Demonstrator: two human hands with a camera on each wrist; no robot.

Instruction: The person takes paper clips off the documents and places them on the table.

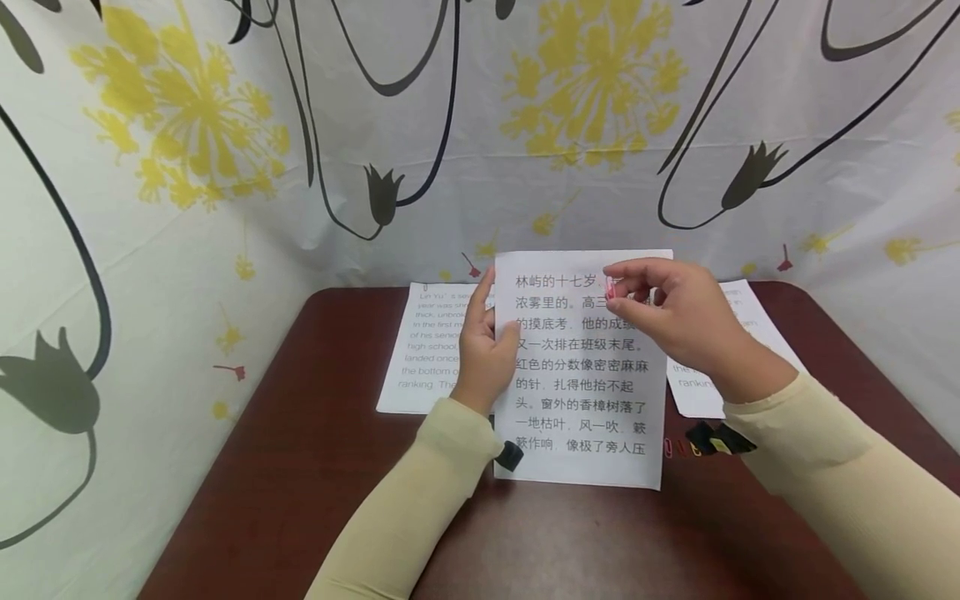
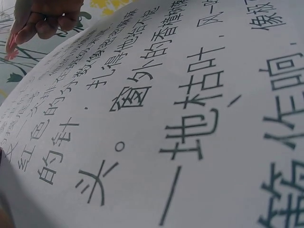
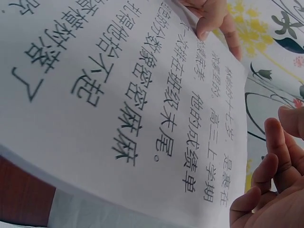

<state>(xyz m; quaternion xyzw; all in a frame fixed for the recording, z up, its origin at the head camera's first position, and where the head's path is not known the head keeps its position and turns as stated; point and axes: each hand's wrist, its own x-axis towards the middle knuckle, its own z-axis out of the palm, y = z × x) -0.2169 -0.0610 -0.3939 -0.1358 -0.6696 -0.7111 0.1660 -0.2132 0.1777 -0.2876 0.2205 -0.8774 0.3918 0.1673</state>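
Observation:
A white sheet of paper [image 1: 581,392] printed with large Chinese characters stands upright above the table, facing me. My left hand [image 1: 486,358] grips its left edge, thumb on the printed front. Whether it is one sheet or several, I cannot tell. Between thumb and index finger, my right hand [image 1: 678,312] pinches a pink paper clip [image 1: 610,287] in front of the sheet's upper right part. In the right wrist view, the right hand [image 3: 275,175] is beside the sheet's top edge, and the clip is hidden there.
Behind the held sheet, printed English pages lie on the dark red table [image 1: 300,467]: a left page [image 1: 420,350] with a small clip at its top, and a right page [image 1: 697,400]. Several coloured paper clips [image 1: 681,448] lie near the right sleeve. A patterned curtain [image 1: 465,108] hangs behind.

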